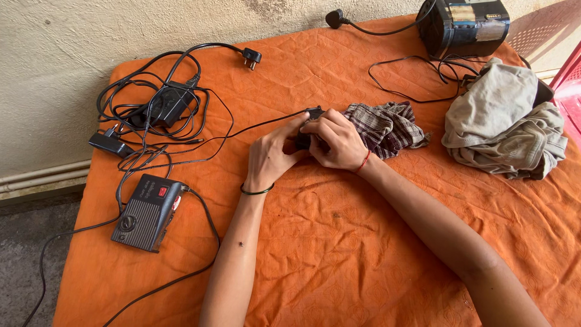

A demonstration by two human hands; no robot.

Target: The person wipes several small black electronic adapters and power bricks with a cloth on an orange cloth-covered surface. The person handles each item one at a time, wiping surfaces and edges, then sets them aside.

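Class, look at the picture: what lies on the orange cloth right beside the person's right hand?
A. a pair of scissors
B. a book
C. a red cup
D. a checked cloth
D: a crumpled checked cloth lies on the orange cloth, touching the right hand, which with the left hand grips a small black object.

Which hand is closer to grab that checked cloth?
The right hand, probably: it lies against the checked cloth, while the left hand sits on the far side of the small black device.

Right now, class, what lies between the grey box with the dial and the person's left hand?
In the head view, only a thin black cable and bare orange cloth lie between them.
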